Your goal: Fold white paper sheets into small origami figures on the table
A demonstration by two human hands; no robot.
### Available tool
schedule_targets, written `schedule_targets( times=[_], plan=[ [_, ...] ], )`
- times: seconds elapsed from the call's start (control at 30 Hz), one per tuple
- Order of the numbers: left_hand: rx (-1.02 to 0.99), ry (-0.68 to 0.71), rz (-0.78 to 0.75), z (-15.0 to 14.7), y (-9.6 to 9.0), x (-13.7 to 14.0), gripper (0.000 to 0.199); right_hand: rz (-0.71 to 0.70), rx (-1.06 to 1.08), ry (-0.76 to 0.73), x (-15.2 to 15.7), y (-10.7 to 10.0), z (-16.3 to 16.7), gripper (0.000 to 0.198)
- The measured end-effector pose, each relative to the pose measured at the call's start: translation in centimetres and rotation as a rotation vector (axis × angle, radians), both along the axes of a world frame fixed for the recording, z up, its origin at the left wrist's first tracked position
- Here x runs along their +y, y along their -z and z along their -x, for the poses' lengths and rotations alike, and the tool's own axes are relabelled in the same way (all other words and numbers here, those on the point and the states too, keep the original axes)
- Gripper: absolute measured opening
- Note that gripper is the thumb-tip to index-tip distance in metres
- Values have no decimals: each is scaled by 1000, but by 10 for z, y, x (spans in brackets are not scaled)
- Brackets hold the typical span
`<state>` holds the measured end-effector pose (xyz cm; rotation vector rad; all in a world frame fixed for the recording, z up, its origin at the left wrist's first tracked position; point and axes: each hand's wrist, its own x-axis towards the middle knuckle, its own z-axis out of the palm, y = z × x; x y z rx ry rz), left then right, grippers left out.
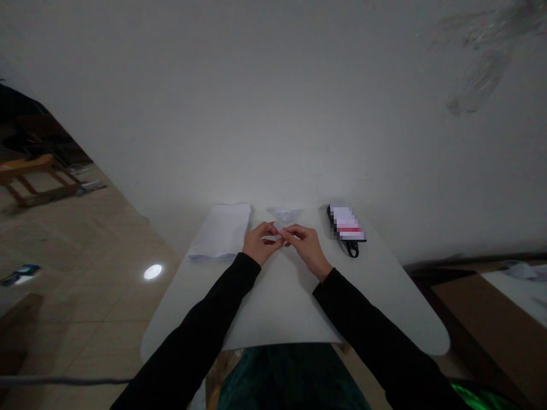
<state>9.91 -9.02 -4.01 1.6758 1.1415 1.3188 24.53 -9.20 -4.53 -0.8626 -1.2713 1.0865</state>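
Above the middle of the white table, my left hand (261, 242) and my right hand (305, 242) meet, fingertips almost touching. Between them they pinch a small piece of white paper (278, 226), apparently folded; its exact shape is partly covered by my fingers. Just beyond my fingers, against the wall, lies a folded white paper piece (285, 213) with a wide, pointed outline. A stack of white paper sheets (222, 230) rests left of my left hand. Right of my right hand is a phone (348, 222) with its screen blurred out.
A black strap or cable loop (352, 249) sticks out below the phone. The white table (290, 319) stands against a grey-white wall (273, 114). To the right is a brown cardboard-like surface (487, 319); a wooden stool (34, 171) stands on the tiled floor at left.
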Motion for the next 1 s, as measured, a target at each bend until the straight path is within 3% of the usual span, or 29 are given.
schedule_targets(
  times=[0.3, 1.0],
  plan=[
    [-134, 177, 194, 5, -2, 7, 40, 129, 91, -88, 3, 1, -2, 25],
    [-323, 250, 351, 9, 9, 17, 47, 57, -5, -16, 2, 2, -2, 35]
  ],
)
